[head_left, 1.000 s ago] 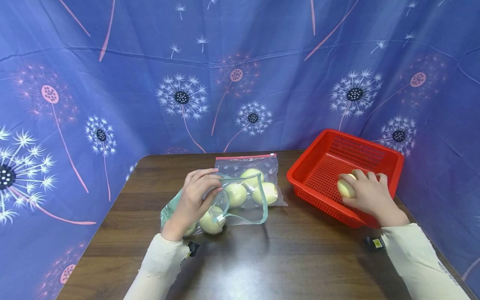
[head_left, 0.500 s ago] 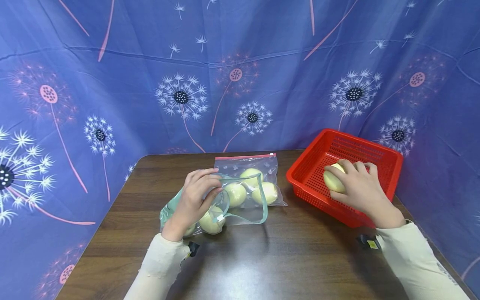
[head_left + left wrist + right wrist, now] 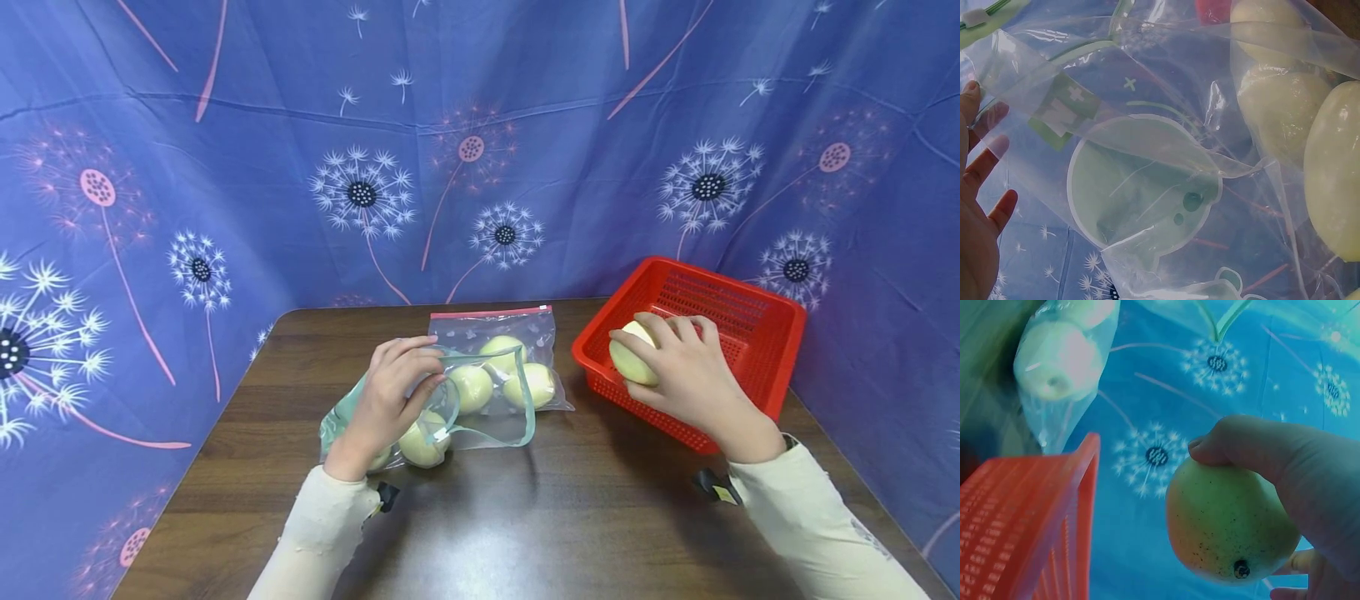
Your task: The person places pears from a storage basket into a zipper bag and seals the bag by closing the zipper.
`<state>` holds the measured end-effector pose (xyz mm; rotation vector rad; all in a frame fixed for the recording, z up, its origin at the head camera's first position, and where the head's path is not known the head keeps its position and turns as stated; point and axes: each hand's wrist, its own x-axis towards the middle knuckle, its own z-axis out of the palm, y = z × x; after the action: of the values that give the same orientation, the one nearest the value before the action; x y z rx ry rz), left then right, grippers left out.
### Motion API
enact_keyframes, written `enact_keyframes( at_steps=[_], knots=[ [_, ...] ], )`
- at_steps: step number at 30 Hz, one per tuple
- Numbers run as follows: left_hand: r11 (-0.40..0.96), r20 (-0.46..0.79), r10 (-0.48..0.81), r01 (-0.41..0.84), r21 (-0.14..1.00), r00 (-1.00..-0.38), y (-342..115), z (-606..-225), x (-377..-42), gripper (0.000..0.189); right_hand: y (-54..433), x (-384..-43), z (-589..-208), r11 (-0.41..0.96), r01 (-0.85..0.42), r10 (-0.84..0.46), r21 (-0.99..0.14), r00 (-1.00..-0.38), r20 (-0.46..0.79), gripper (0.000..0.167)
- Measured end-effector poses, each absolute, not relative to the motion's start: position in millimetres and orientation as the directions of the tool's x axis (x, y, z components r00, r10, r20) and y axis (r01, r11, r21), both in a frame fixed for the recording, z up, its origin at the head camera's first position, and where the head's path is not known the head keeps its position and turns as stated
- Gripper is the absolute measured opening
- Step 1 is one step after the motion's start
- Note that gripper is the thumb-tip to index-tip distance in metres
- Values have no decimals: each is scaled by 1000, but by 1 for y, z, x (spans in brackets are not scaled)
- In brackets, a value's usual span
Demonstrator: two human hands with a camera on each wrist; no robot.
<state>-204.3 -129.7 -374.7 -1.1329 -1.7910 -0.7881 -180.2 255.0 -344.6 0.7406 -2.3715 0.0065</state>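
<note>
My right hand (image 3: 693, 387) grips a pale yellow-green pear (image 3: 630, 354) above the near left side of the red basket (image 3: 592, 364). In the right wrist view, the pear (image 3: 1232, 519) shows dark specks and a black blossom end, with my thumb (image 3: 1229, 444) over it. My left hand (image 3: 393, 392) holds the rim of a clear, green-edged slider bag (image 3: 531, 408), its mouth facing right. Pears (image 3: 422, 442) lie inside that bag, partly hidden by the hand. Through the film in the left wrist view, several of my fingers (image 3: 1000, 147) show.
Behind the green-edged bag lies a clear bag with a red zip (image 3: 491, 313), holding several pears (image 3: 536, 386). Both bags and the basket are on a brown wooden table (image 3: 480, 533). A blue dandelion-print cloth (image 3: 585, 183) hangs at the back and sides.
My right hand has moved left with the pear, from the near right of the basket toward its left rim. My left hand and the bags have stayed in place.
</note>
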Motion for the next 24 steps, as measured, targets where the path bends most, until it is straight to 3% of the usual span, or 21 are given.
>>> enact_keyframes(
  at_steps=[7, 24],
  knots=[
    [389, 899, 378, 919, 62, -221, -128, -374, -204, 26, 235, -178, -342, 801, -562, -563, 205, -592, 577, 64],
    [391, 897, 381, 918, 62, -223, -127, -375, -205, 25, 178, -175, -343, 626, -728, -702, 279, -370, 609, 62]
  ],
)
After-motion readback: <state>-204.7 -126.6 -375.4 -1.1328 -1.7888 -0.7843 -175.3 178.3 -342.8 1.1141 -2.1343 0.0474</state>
